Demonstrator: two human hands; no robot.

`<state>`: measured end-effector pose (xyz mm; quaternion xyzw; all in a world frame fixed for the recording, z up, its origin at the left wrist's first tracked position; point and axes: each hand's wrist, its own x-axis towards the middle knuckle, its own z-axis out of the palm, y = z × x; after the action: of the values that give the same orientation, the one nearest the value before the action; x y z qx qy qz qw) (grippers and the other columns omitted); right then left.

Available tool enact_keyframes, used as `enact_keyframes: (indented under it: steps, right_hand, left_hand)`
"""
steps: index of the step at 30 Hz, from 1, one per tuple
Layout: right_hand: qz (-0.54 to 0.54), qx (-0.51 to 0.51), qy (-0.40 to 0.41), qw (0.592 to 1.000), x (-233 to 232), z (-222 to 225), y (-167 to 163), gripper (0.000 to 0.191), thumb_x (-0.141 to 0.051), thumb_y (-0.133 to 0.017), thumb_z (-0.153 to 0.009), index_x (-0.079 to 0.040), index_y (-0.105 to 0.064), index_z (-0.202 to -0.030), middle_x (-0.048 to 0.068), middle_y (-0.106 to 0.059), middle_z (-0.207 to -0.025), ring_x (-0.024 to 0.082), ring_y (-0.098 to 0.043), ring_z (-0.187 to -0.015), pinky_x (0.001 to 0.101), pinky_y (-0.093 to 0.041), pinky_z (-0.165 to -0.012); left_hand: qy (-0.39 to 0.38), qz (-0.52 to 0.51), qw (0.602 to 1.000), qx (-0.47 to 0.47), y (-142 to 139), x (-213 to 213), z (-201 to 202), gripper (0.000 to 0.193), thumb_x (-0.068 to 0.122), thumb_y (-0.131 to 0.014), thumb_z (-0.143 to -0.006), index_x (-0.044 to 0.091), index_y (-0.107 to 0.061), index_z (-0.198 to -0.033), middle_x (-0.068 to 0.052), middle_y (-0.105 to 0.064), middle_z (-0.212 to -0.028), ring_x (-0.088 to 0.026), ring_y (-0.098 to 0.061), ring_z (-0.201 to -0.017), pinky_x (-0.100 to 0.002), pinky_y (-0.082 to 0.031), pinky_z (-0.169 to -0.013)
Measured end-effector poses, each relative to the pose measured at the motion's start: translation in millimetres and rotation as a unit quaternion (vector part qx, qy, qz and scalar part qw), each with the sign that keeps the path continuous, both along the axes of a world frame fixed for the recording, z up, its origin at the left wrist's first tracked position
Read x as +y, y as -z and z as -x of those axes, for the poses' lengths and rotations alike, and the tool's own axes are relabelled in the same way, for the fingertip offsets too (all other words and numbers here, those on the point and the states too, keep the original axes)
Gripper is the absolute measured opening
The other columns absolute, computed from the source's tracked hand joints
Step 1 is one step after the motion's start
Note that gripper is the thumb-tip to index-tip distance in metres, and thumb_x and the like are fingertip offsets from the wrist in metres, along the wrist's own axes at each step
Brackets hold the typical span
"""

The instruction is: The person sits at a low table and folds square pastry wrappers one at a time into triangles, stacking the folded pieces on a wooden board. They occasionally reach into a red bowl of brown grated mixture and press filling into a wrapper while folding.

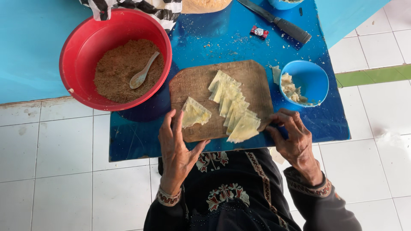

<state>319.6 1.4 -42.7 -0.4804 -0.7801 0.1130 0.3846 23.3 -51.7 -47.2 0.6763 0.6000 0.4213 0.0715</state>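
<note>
On the wooden board (201, 83), left hand (175, 147) lies open beside a folded pastry (195, 113); right hand (293, 137) grips its edge.

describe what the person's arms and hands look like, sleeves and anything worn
Both hands, the left hand and the right hand, are bare, with no gloves and no rings that can be made out. Long black sleeves cover both arms and end in embroidered cuffs patterned in red and cream.
</note>
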Motion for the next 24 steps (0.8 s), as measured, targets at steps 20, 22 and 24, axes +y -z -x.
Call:
enact_keyframes:
  steps: [20, 22, 24]
  right_hand:
    - [-0.143, -0.228, -0.124, 0.955, -18, 41, -78, 0.033, -0.029, -0.089, -0.067, -0.016, -0.075, -0.094, -0.001, -0.068, -0.098, 0.029, -0.056, -0.099, 0.0517, -0.035, -0.09]
    - [-0.134, -0.196, -0.15, 0.96, -8, 51, -97, 0.031, -0.029, -0.088, -0.07, -0.017, -0.075, -0.095, -0.001, -0.069, -0.098, 0.029, -0.057, -0.102, 0.0493, -0.038, -0.093]
    - [-0.1, -0.127, -0.169, 0.972, -3, 54, -124, 0.029, -0.03, -0.086, -0.077, -0.016, -0.073, -0.099, -0.002, -0.07, -0.102, 0.028, -0.056, -0.109, 0.042, -0.042, -0.094]
  left_hand:
    - [-0.058, -0.06, 0.994, -0.068, 9, 11, 51, 0.05, 0.024, -0.081, -0.092, 0.011, -0.058, -0.134, -0.009, -0.062, -0.125, -0.03, -0.053, -0.125, -0.047, -0.038, -0.109]
    - [-0.056, -0.038, 0.996, -0.052, 9, 25, 51, 0.048, 0.022, -0.083, -0.087, 0.011, -0.061, -0.129, -0.006, -0.067, -0.118, -0.029, -0.057, -0.12, -0.049, -0.037, -0.104]
    - [-0.08, -0.077, 0.992, -0.058, 8, 31, 52, 0.05, 0.022, -0.082, -0.088, 0.01, -0.058, -0.13, -0.01, -0.064, -0.123, -0.031, -0.054, -0.122, -0.048, -0.039, -0.105]
